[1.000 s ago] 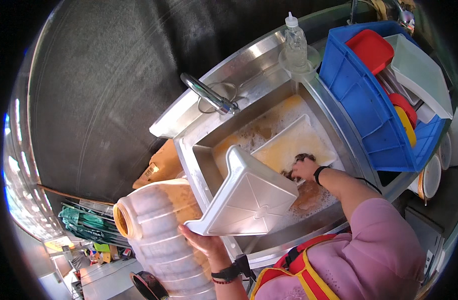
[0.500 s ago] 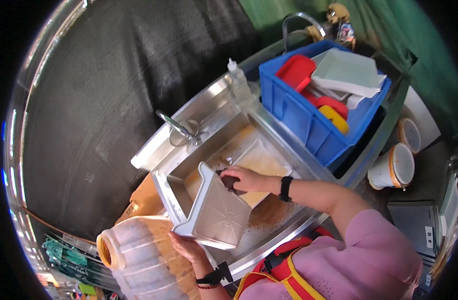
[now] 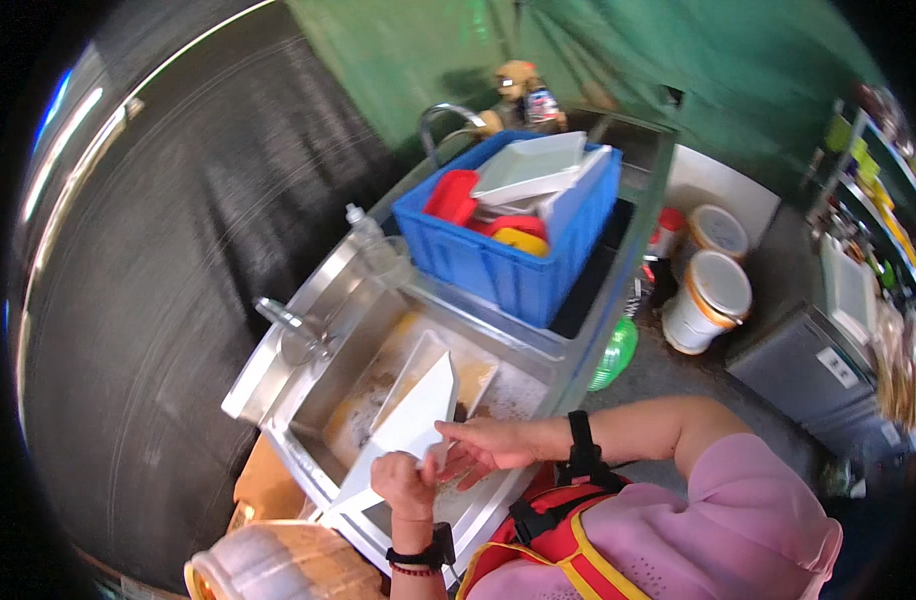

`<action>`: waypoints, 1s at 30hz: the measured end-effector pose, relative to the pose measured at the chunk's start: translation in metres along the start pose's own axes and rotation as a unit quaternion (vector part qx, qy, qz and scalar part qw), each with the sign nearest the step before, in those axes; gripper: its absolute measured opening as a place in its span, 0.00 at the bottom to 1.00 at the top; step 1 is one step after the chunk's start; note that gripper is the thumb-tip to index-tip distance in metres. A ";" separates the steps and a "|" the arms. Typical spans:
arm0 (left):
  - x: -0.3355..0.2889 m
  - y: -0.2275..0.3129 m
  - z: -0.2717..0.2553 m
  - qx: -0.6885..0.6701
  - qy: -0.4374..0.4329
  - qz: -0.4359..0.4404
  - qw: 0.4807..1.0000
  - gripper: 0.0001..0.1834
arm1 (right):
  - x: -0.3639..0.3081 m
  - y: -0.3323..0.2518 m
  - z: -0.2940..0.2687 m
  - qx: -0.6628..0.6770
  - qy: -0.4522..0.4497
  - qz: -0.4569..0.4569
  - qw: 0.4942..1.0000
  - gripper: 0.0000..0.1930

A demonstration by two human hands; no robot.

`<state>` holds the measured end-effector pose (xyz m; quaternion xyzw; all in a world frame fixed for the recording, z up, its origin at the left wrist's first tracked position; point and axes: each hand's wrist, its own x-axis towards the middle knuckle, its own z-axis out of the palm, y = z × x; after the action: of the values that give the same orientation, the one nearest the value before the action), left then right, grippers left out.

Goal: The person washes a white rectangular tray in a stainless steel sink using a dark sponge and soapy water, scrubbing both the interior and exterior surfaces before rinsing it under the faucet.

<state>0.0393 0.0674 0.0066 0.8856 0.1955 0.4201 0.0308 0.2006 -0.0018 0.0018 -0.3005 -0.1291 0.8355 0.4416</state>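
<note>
A white plastic bin is tipped over the near side of the sink. My left hand is closed on its near edge. My right hand grips the same bin by its right corner, thumb on top and fingers beneath. Behind the bin, a small dark thing shows in part; its kind I cannot make out. Another pale tray lies in the cloudy, foamy water of the metal sink.
A chrome tap and a clear squeeze bottle stand at the sink's back. Right of it, a blue crate holds red, yellow and white plastic containers. White buckets stand on the floor at right; a large stained barrel is at lower left.
My right hand has come from inside the sink to the bin's edge, and the dark thing it held is no longer in its fingers. The bin has been turned, and my view has swung right.
</note>
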 end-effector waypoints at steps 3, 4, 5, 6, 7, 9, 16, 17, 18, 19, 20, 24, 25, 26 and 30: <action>-0.004 0.026 0.004 -0.058 -0.041 0.094 0.993 0.18 | -0.021 0.021 0.003 -0.071 0.200 -0.091 0.973 0.15; -0.004 0.034 0.004 -0.093 -0.044 0.111 0.988 0.16 | -0.022 0.030 0.000 -0.108 0.226 -0.185 0.950 0.14; -0.004 0.042 0.004 -0.138 -0.044 0.116 0.983 0.14 | -0.026 0.029 -0.007 -0.171 0.260 -0.204 0.928 0.15; -0.004 0.050 0.004 -0.177 -0.044 0.118 0.976 0.12 | -0.034 0.027 -0.014 -0.236 0.292 -0.217 0.901 0.17; -0.005 0.061 0.005 -0.199 -0.071 0.129 0.969 0.11 | -0.051 0.026 -0.017 -0.227 0.313 -0.231 0.893 0.17; 0.004 0.086 0.007 -0.210 -0.047 0.170 0.962 0.11 | -0.087 0.020 -0.013 -0.154 0.278 -0.364 0.875 0.23; 0.021 0.120 0.040 -0.251 -0.022 0.151 0.956 0.09 | -0.248 0.008 -0.049 -0.019 0.202 -0.622 0.756 0.25; 0.023 0.126 0.050 -0.256 -0.007 0.146 0.955 0.10 | -0.277 0.012 -0.056 -0.016 0.233 -0.628 0.742 0.25; 0.026 0.135 0.058 -0.263 -0.006 0.151 0.953 0.10 | -0.307 0.020 -0.063 -0.012 0.265 -0.634 0.727 0.25; 0.030 0.145 0.064 -0.264 -0.033 0.151 0.952 0.10 | -0.334 0.026 -0.072 -0.010 0.287 -0.661 0.693 0.24; 0.034 0.157 0.071 -0.264 -0.060 0.150 0.951 0.11 | -0.361 0.033 -0.084 -0.007 0.308 -0.687 0.658 0.23; 0.042 0.198 0.114 -0.247 -0.092 0.122 0.957 0.08 | -0.465 0.064 -0.151 0.009 0.449 -0.723 0.525 0.20; 0.043 0.206 0.128 -0.230 -0.098 0.121 0.961 0.08 | -0.494 0.073 -0.171 0.018 0.479 -0.725 0.495 0.20; 0.047 0.219 0.141 -0.229 -0.097 0.120 0.961 0.08 | -0.524 0.080 -0.193 0.025 0.506 -0.726 0.466 0.19; 0.058 0.274 0.178 -0.244 -0.214 0.036 0.945 0.06 | -0.649 0.106 -0.282 0.040 0.634 -0.677 0.372 0.14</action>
<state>0.2946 -0.1437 -0.0063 0.9265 0.0435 0.2566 0.2718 0.5827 -0.6061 -0.0190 -0.5359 0.0619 -0.1733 0.8240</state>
